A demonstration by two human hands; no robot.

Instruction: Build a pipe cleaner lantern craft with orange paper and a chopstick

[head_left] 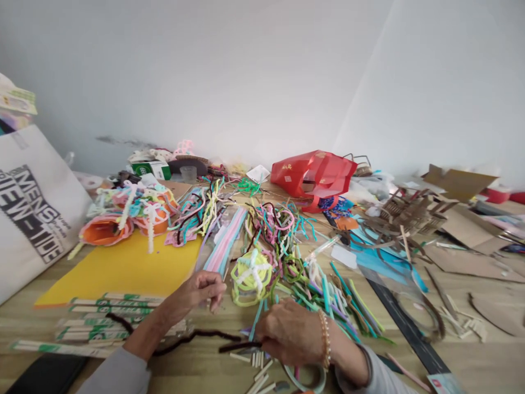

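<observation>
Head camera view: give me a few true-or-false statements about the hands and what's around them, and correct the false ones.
The right hand pinches a dark brown pipe cleaner. True.
The left hand holds scissors. False: no scissors show; it is beside a yellow pipe-cleaner ball.
A beaded bracelet is on the right wrist. True.
The red plastic bag lies on the yellow card sheet. False: it sits well beyond the card, toward the back.
</observation>
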